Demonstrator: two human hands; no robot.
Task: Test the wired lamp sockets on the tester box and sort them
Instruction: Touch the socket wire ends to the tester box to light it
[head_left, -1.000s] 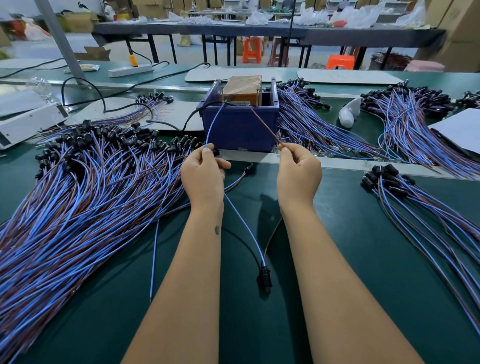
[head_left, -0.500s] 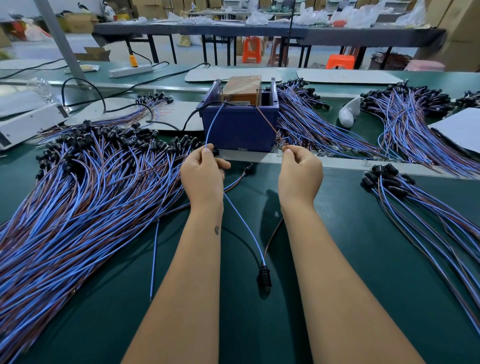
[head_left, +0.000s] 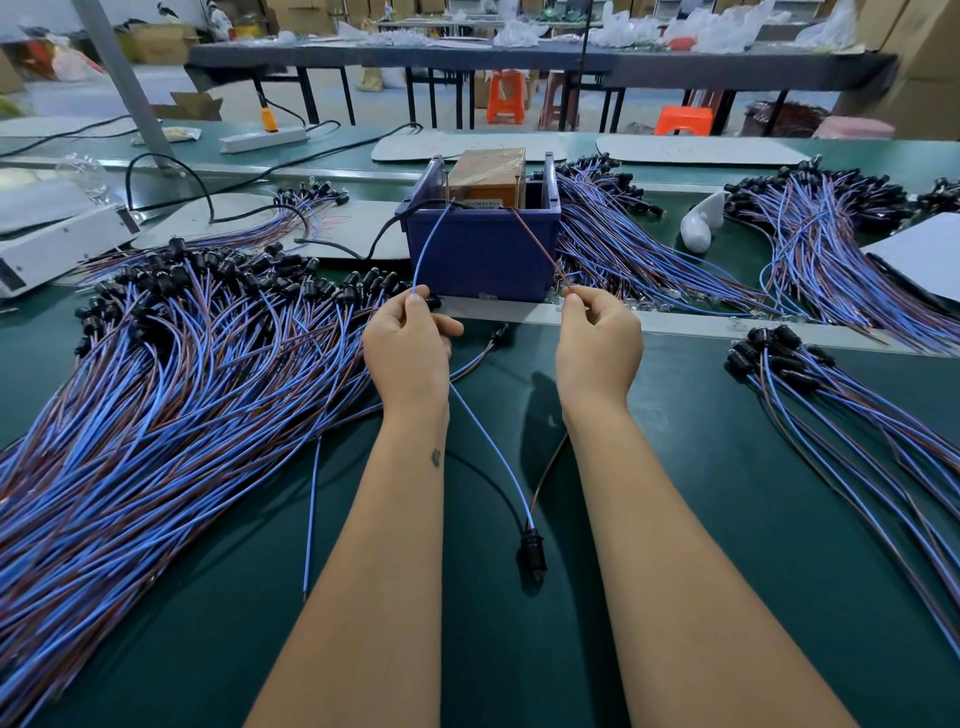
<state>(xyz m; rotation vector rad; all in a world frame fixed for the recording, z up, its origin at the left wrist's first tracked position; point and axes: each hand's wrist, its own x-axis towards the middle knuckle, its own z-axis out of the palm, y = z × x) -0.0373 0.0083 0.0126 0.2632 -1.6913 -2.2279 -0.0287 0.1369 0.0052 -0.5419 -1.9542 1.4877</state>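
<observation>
A blue tester box (head_left: 480, 254) with a taped brown block inside stands on the green table, just beyond both hands. My left hand (head_left: 408, 345) pinches a blue wire (head_left: 488, 441) whose free end reaches up to the box's top left. My right hand (head_left: 597, 343) pinches the brown wire (head_left: 540, 249) of the same socket, its end at the box's top right. Both wires run down to one black lamp socket (head_left: 532, 553) lying on the table between my forearms.
A big heap of wired sockets (head_left: 156, 389) covers the left of the table. A smaller bundle (head_left: 831, 395) lies at the right, more piles (head_left: 810, 244) behind it. A loose blue wire (head_left: 311, 514) lies by my left forearm. A white device (head_left: 57, 244) sits far left.
Both hands have stayed almost still, holding the wire ends against the tester box. The socket on the table has not moved.
</observation>
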